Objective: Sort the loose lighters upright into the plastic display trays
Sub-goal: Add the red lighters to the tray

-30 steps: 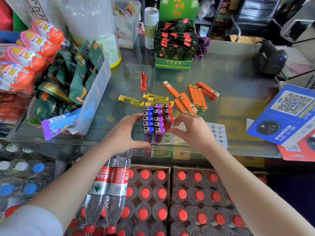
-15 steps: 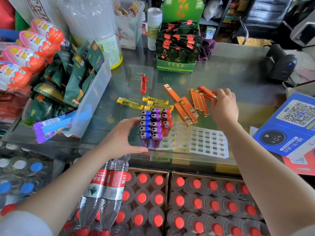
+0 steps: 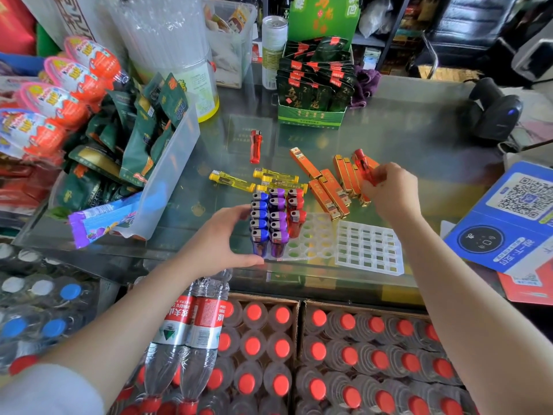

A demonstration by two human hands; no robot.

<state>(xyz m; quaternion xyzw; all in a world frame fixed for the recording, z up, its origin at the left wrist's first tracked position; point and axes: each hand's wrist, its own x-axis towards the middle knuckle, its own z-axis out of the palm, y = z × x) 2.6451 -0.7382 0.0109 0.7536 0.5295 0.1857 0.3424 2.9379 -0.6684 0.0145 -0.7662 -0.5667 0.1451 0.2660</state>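
1. Evidently the left hand (image 3: 223, 244) cups the round-holed tray (image 3: 314, 241), touching its blue lighters (image 3: 259, 223), probably to steady the upright rows.
2. The right hand (image 3: 389, 190) pinches a red lighter (image 3: 365, 167) above the orange lighters (image 3: 335, 187), likely for the red column (image 3: 296, 212).
3. The grid tray (image 3: 369, 250) stands empty on a glass shop counter (image 3: 404, 121).

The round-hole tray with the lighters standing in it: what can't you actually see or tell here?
Head view only:
- Round-hole tray: its left holes are hidden by the standing lighters, so whether each one sits fully seated is unclear.
- Left hand: whether its fingertips touch the blue row or the tray is uncertain.
- Red lighter in the right hand: motion-blurred and its lower end is covered by fingers.
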